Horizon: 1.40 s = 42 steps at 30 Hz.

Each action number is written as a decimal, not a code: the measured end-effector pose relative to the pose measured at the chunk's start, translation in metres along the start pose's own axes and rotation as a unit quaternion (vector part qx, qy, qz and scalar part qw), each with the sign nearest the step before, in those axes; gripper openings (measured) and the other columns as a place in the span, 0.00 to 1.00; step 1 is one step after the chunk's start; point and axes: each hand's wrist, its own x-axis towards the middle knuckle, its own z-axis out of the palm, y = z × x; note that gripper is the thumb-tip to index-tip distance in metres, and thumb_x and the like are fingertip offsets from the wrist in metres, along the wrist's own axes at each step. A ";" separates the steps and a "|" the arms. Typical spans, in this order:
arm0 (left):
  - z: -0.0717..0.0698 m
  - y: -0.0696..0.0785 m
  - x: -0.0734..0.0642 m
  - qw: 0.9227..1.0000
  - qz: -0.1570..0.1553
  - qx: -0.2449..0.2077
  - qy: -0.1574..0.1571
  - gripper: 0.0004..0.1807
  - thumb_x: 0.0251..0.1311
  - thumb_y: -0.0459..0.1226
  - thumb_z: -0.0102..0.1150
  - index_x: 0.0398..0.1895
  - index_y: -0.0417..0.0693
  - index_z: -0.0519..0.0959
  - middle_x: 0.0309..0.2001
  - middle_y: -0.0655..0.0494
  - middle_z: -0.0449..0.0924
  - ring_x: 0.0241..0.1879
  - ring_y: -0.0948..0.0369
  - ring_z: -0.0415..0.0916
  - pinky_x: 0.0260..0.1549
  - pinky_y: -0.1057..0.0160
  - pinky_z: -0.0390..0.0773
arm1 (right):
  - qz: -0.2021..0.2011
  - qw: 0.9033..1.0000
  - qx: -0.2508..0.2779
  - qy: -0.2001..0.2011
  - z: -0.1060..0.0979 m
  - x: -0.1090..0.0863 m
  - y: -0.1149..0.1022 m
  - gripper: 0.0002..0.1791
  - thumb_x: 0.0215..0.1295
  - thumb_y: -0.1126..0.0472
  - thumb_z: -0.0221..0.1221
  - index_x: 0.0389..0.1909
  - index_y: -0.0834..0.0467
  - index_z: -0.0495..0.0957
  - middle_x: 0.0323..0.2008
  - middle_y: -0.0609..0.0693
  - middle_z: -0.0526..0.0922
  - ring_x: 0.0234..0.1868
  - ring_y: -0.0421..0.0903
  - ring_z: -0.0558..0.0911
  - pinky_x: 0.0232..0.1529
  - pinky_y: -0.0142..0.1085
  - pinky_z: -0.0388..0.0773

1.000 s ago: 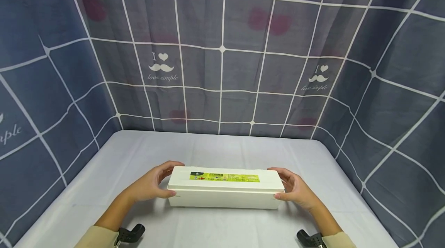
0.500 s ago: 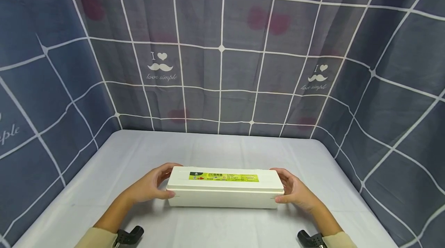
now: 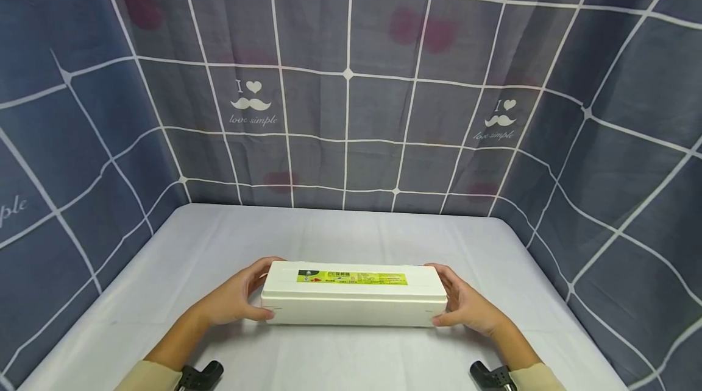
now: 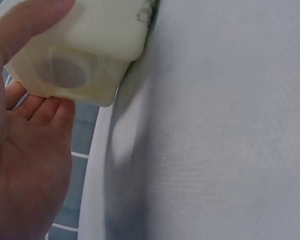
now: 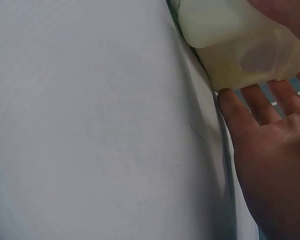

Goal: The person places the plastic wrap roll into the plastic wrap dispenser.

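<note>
A long white cling film box [image 3: 353,312] lies crosswise on the white-covered table, its lid upward with a yellow-green label [image 3: 351,277]. My left hand [image 3: 236,296] grips its left end, thumb on the front face and fingers round the back. At the opposite end my right hand [image 3: 471,302] holds it the same way. The left wrist view has the box's end [image 4: 70,70], with a round mark in it, between thumb and fingers. A similar round-marked end [image 5: 257,57] appears in the right wrist view above the right fingers. The box's back is hidden.
White cloth [image 3: 351,360] covers the table. Blue-grey curtains [image 3: 378,105] with white grid lines hang behind it and at both sides. A black wrist strap [image 3: 200,376] sits on the left wrist, another black strap [image 3: 493,376] on the right.
Both thumbs have slid slightly lower on the box's front face. The box and hands otherwise stay nearly in place, with a slight shift of the whole view.
</note>
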 end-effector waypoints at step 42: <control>-0.003 -0.002 -0.004 0.999 -0.012 0.014 0.043 0.52 0.38 0.34 0.86 0.72 0.48 0.71 0.69 0.47 0.75 0.66 0.73 0.73 0.63 0.78 0.71 | -0.013 0.998 -0.034 0.041 -0.004 0.003 0.002 0.55 0.40 0.75 0.78 0.72 0.66 0.62 0.66 0.47 0.76 0.64 0.38 0.79 0.60 0.32 0.82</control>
